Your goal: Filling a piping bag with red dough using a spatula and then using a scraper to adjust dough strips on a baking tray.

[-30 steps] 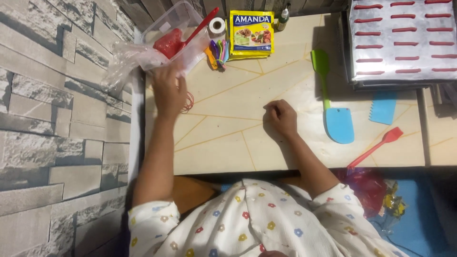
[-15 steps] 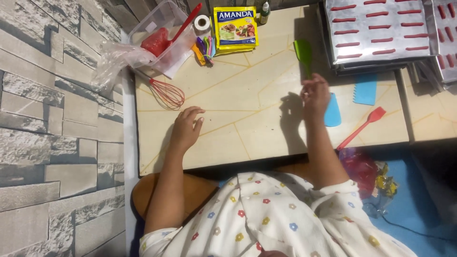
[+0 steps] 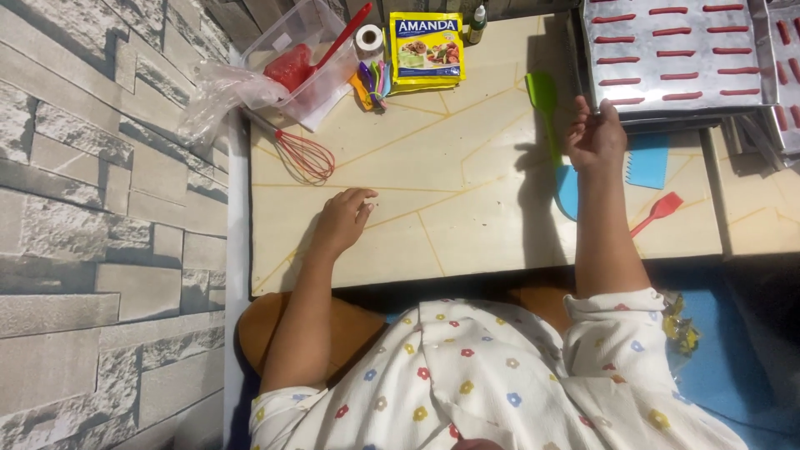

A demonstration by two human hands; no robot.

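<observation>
Head view: the right hand [image 3: 595,136] is raised at the front edge of the metal tray [image 3: 667,117], fingers loosely curled, palm turned up and holding nothing; whether the fingertips touch the tray's rim cannot be told. The tray carries rows of short red strips and lies just beyond and to the right of this hand, its long side running left to right across the low table [image 3: 433,225].

Just left of the right hand lies the green spatula [image 3: 543,104], its long axis pointing away from the person, handle toward the body; the handle passes close beside the wrist. A blue scraper [image 3: 647,165] lies just right of the wrist, and a red brush [image 3: 658,210] lies nearer the body, angled toward the forearm.

The left hand [image 3: 343,218] rests flat on the table, fingers relaxed and spread, gripping nothing. The red whisk [image 3: 302,152] is nearest to it, lying beyond it with the wire head toward the hand and the handle running up-left under a clear plastic bag [image 3: 218,96]. The right hand is far nearer the tray; the left is well apart from it.
</observation>
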